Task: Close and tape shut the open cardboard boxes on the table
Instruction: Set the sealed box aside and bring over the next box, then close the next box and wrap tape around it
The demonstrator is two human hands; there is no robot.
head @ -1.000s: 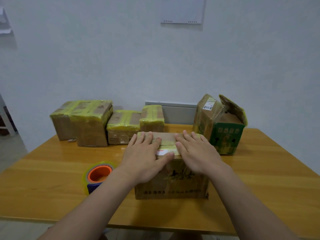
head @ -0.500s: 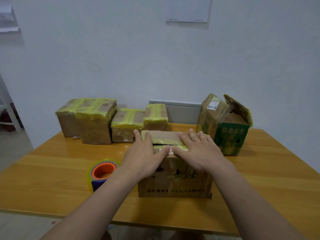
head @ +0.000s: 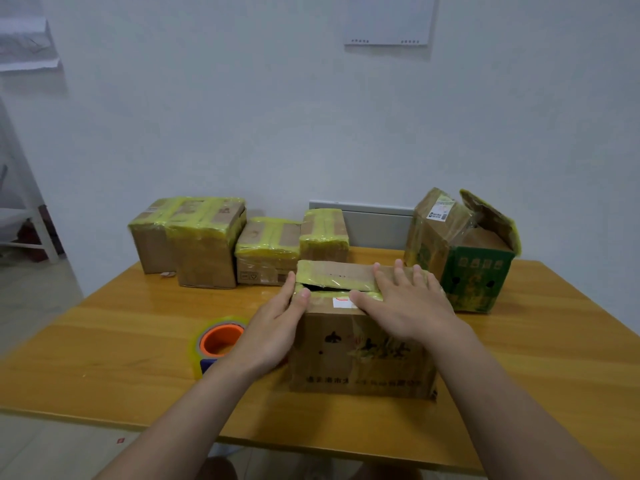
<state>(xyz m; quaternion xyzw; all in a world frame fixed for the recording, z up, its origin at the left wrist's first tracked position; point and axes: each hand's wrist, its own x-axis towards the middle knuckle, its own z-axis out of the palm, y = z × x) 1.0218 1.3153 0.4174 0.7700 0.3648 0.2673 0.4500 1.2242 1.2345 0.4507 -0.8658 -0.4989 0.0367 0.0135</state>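
**Head view: both hands open on the cardboard box (head: 346,368), flaps gaping**

The right hand (head: 405,303) lies flat on top of the cardboard box. Its fingers are straight and spread over the far flap, its thumb is on the near flap, and its grip is apart, holding nothing. The left hand (head: 273,327) stands against the box's top left corner with straight fingers along the side and the thumb tip on the near flap, grip also apart. A dark slit shows between the flaps, the far one tilted up. The box sits mid-table (head: 536,358), with bare wood in front and to its right. The tape roll (head: 220,337) lies just left of it, partly hidden by the left wrist. Behind right, the green-fronted box (head: 478,278) stands open. Four taped boxes (head: 207,244) line the back left. The box's left side is hidden.
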